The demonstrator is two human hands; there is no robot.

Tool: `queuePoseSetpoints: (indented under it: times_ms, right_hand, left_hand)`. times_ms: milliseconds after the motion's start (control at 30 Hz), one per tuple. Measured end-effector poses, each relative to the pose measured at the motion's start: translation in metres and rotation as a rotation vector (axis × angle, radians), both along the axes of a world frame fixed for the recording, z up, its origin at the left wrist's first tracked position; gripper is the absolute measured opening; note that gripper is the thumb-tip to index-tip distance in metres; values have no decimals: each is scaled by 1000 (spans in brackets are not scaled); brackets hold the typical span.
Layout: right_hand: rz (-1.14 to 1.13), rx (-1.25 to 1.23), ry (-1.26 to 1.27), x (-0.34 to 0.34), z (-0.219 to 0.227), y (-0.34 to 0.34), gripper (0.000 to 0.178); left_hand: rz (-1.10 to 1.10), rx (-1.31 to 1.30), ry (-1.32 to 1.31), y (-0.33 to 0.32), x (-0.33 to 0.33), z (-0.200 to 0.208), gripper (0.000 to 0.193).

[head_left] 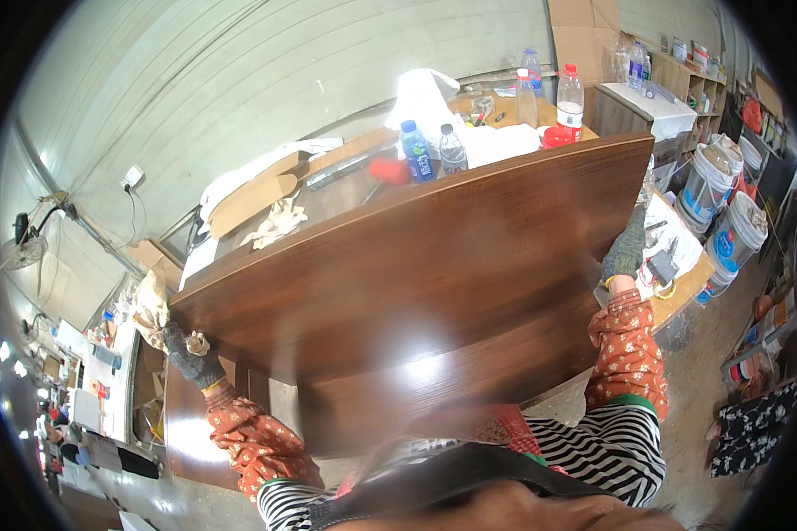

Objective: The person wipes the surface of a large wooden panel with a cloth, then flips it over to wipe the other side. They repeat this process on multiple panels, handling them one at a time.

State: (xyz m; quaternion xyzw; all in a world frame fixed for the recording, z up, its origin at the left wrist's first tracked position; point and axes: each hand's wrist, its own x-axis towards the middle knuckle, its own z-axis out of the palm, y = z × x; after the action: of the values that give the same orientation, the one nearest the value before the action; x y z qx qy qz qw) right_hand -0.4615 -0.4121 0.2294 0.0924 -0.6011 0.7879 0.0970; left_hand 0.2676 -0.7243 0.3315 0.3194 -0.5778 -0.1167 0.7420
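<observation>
A large dark brown wooden panel [434, 239] stands tilted in front of me, its long top edge slanting up to the right. My left hand [192, 356], in a dark grey knit glove, grips the panel's left end. Crumpled beige cloth [150, 310] shows beside that hand, and a bit of it lies over the glove; whether the hand also holds it I cannot tell. At the right end, my right hand [625, 250], in a grey-green glove, is closed on the panel's edge. Its fingertips are partly hidden. Below the panel lies another brown board [452, 372] with a bright reflection.
Behind the panel, a workbench carries a blue-labelled bottle [418, 150], a red-capped bottle [570, 99], cardboard [255, 199] and a pale rag [277, 221]. White buckets [708, 181] stand at the right. A fan [25, 248] hangs at the left wall.
</observation>
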Motion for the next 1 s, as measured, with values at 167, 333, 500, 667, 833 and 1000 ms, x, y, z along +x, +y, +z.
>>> queuePoseSetpoints:
  times_ms: [167,333,500,667,833,1000]
  right_hand:
    - [3,66,39,-3,-10,7,53]
    - [-28,212,154,-6,-20,2,50]
    - [-64,285,103,-3,12,10,42]
    - [-40,-119,590,55,127,56,47]
    - [223,282,1125,150,222,63,55]
    - [305,650,1709,207,274,16,62]
  left_hand:
    - [-87,29,203,-1,17,-14,49]
    - [-23,13,-89,-20,52,-49,53]
    - [54,77,-19,-54,65,-62,56]
    - [896,286,-722,-42,44,-41,55]
    - [956,297,-619,-13,6,-22,46]
    - [521,236,-58,3,-20,-9,51]
